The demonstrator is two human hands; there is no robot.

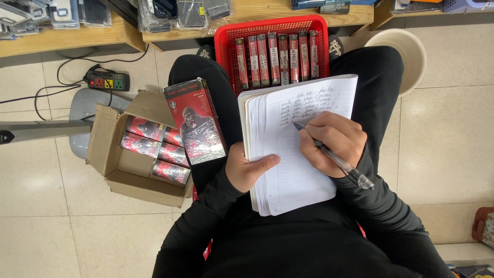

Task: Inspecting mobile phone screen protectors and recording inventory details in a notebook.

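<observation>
A white lined notebook [301, 170] lies open across my lap, handwriting on its upper lines. My left hand [247, 167] grips its left edge, thumb pressed on the page. My right hand [332, 141] holds a clear-barrelled pen [342, 164], whose tip touches the page just under the written lines. A red and black product box [195, 121] with a gorilla picture rests tilted on my left thigh, just left of the notebook.
A red plastic basket [226, 38] holding several red boxes upright stands in front of my knees. An open cardboard carton [110, 154] with similar boxes sits on the tiled floor at left. A power strip [107, 81], wooden shelves [67, 37] and a cream stool [406, 49] surround me.
</observation>
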